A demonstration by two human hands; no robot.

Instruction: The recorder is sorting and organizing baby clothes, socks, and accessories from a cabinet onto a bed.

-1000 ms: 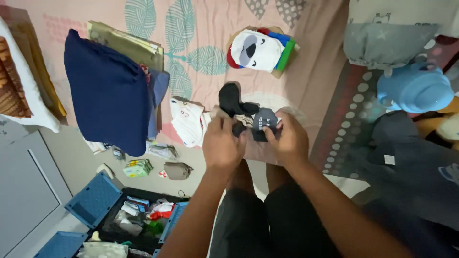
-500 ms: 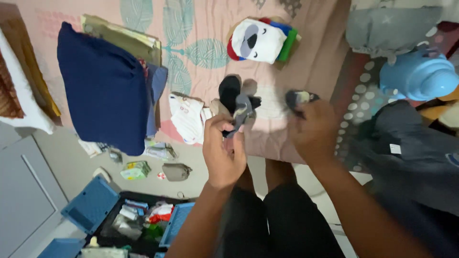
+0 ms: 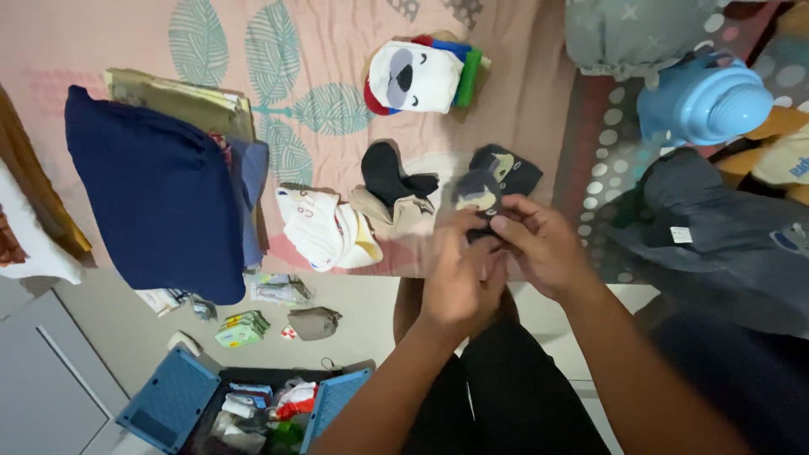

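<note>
Navy folded garment (image 3: 156,190) far left on bed (image 3: 337,50). White socks (image 3: 324,226) next, then black sock (image 3: 386,173) on beige one. Left hand (image 3: 455,274) and right hand (image 3: 543,244) meet at bed edge, fingers of both pinched on dark grey sock pair (image 3: 484,190), lifted just above pink sheet. Blue plush toy (image 3: 704,97) far right.

Seen from above, a left hand (image 3: 455,274) and right hand (image 3: 539,244) meet at the edge of a pink leaf-print bed (image 3: 337,50), both pinching a dark sock (image 3: 484,190) with a small face pattern. Just left lie a black sock (image 3: 383,173) and white socks (image 3: 324,227). Folded navy cloth (image 3: 156,190) sits further left, and an open blue crate (image 3: 181,404) stands on the floor.
</note>
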